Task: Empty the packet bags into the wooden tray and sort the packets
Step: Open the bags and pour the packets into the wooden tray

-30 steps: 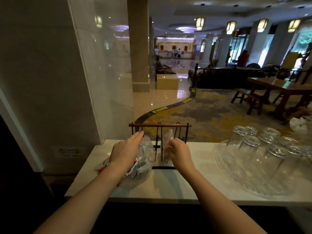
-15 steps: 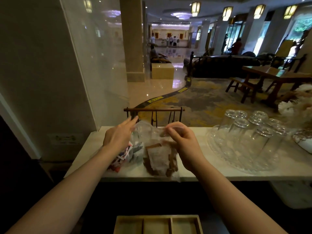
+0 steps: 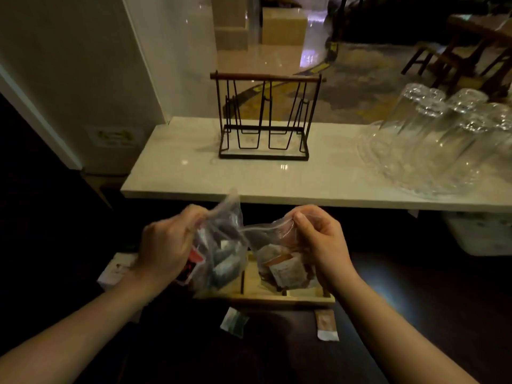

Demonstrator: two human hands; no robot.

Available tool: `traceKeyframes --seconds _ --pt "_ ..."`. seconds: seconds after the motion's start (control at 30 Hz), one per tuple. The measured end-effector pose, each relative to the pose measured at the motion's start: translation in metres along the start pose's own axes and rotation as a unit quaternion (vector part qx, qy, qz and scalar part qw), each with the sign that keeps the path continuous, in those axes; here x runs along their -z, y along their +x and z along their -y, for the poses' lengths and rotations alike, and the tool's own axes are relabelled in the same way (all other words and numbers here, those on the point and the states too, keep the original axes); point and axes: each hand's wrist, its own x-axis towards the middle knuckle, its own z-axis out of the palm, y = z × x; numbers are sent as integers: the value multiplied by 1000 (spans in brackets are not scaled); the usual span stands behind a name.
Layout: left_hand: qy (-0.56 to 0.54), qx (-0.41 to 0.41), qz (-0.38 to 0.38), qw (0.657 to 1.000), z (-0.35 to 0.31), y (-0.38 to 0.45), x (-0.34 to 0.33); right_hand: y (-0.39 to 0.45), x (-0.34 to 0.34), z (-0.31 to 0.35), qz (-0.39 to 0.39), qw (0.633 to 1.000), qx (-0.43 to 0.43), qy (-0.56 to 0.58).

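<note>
Writing on packets too blurred to read | left hand point(image 3: 166, 250) pinches bag point(image 3: 221, 245) | right hand point(image 3: 321, 242) pinches second bag point(image 3: 277, 261) — wooden tray point(image 3: 279, 299) at 6 o'clock beneath

Hotel lobby: polished floor point(image 3: 260, 59), upturned glasses point(image 3: 432, 134).

Your two hands point(image 3: 163, 248) point(image 3: 321, 242) hold two clear packet bags point(image 3: 221, 245) point(image 3: 279, 261) above one wooden tray point(image 3: 277, 299); two loose packets point(image 3: 234, 322) point(image 3: 327, 325) lie near it, one wire rack point(image 3: 264, 117) beyond.

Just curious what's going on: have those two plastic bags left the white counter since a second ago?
Yes. Both bags came off the white counter toward the person, now held above the wooden tray.
</note>
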Motion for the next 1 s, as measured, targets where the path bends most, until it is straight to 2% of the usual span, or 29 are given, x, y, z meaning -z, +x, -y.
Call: traceKeyframes --seconds 0.07,0.2,0.27,0.37,0.47,0.53,0.63,0.8,0.93,1.0 --pt "-24 15 49 998 -1 -39 -18 -12 1 -22 -7 1000 -10 -17" --pt "-38 -50 123 990 3 -107 -59 -35 8 -64 -19 995 -26 -95" --pt "-53 -48 136 988 0 -127 -74 -48 14 -82 -28 989 -39 -138" --pt "-64 -48 129 988 -7 -141 -90 -66 20 -100 -14 986 -84 -142" --pt "-28 -47 139 989 -11 -147 -102 -78 22 -114 -5 983 -130 -130" --pt "4 -45 186 982 -9 -153 -110 -84 23 -122 4 980 -148 -136" --pt "69 -29 247 966 -8 -157 -121 -89 24 -132 0 977 -154 -146" --pt "103 23 268 958 -13 -145 -127 -85 39 -139 -2 976 -150 -155" --pt "9 13 252 968 -45 -123 -122 -80 45 -135 -9 974 -157 -161" --pt "-78 33 274 958 -75 -103 -121 -77 44 -134 -7 975 -144 -167"
